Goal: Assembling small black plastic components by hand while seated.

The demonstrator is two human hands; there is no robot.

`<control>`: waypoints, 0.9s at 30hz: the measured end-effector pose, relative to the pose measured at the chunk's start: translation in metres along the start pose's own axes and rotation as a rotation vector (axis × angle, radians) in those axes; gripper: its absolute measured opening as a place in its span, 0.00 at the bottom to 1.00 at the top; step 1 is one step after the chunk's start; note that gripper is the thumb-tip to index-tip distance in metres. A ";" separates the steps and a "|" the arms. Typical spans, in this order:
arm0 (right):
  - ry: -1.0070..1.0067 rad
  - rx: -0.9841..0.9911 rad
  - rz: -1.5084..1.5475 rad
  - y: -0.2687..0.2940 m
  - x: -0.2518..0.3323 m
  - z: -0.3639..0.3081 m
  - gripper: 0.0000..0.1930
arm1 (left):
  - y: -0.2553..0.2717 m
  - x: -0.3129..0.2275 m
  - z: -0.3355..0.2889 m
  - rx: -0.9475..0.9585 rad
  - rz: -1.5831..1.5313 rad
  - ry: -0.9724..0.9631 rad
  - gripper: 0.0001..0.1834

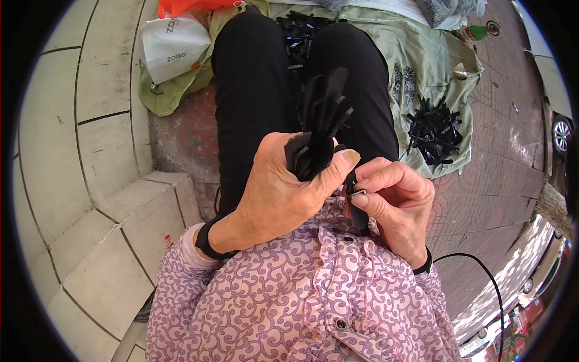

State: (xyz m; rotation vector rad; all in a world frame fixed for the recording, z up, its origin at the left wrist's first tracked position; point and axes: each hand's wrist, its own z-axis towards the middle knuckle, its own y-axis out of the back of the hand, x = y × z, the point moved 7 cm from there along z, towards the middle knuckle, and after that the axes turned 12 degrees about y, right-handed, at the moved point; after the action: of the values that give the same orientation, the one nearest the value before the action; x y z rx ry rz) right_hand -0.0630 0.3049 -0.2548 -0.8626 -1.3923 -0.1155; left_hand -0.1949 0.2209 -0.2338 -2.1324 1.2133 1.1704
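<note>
Over my lap, my left hand (280,202) is closed around a bundle of black straps (325,111), whose loose ends fan out above the fist. Its thumb presses against one black strap (360,220) that hangs down toward my shirt. My right hand (401,202) pinches this strap between thumb and fingertips, at a small metal buckle (359,192). How the strap passes through the buckle is too small to tell. Beyond my right knee a pile of black strips (435,130) rests on a pale green cloth (422,54). More black strips (298,39) lie beyond and between my knees.
Small shiny metal pieces (409,84) sit in heaps on the cloth, near a green bottle (473,32) lying on its side. At the far left is a white bag (175,51). Tiled steps (151,208) border my left; a black cable (482,271) curves at my right.
</note>
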 end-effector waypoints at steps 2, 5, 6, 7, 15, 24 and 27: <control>-0.018 -0.005 0.011 0.001 0.000 0.001 0.08 | 0.001 0.002 0.003 0.005 0.029 -0.035 0.12; -0.048 -0.014 0.039 0.001 -0.001 0.002 0.08 | 0.001 -0.004 0.003 -0.004 0.072 -0.148 0.09; -0.077 -0.020 0.064 0.001 -0.003 0.002 0.08 | 0.001 -0.010 0.000 -0.018 0.086 -0.226 0.09; -0.107 -0.025 0.090 0.001 -0.005 0.002 0.08 | 0.001 -0.010 0.000 -0.021 0.088 -0.223 0.09; -0.165 0.023 0.077 0.005 -0.010 0.002 0.07 | -0.005 -0.022 -0.004 -0.048 0.241 -0.437 0.08; -0.250 -0.055 0.122 0.003 -0.015 -0.002 0.05 | -0.006 -0.011 -0.001 0.043 0.248 -0.443 0.07; -0.247 -0.078 0.100 0.003 -0.016 -0.003 0.06 | -0.004 -0.019 -0.005 0.043 0.312 -0.442 0.08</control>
State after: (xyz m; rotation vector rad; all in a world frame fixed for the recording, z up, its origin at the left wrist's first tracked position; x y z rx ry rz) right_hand -0.0623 0.2991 -0.2702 -1.0362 -1.5796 0.0142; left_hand -0.1938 0.2290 -0.2154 -1.5670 1.3664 1.6242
